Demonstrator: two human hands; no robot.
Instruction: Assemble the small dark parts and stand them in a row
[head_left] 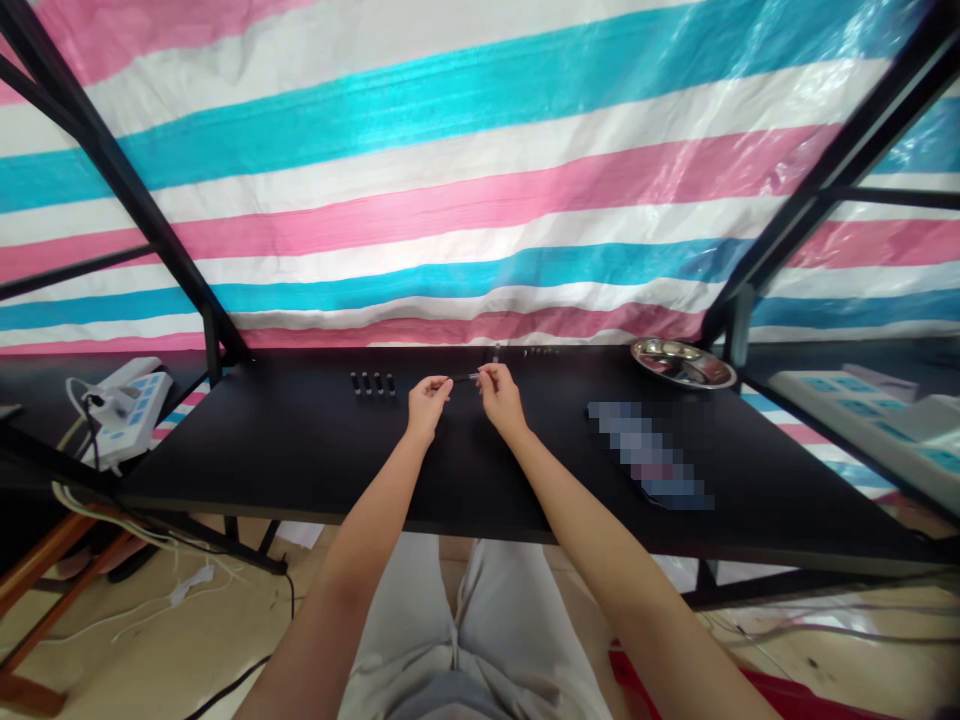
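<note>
Both my hands are raised over the middle of the black table (300, 450). My left hand (427, 400) and my right hand (498, 392) pinch the two ends of a thin dark stick-like part (463, 377) held level between them. Its exact kind is too small to tell. A row of several small black cylinders (373, 383) stands upright just left of my left hand. A short upright piece (496, 351) and a few tiny dark bits (540, 351) sit near the table's back edge.
A metal dish (681, 362) rests at the back right of the table, with a blurred-out flat object (649, 452) in front of it. A white power strip (124, 405) with cables sits at the left. Black frame bars (112, 160) slant up both sides before a striped tarp.
</note>
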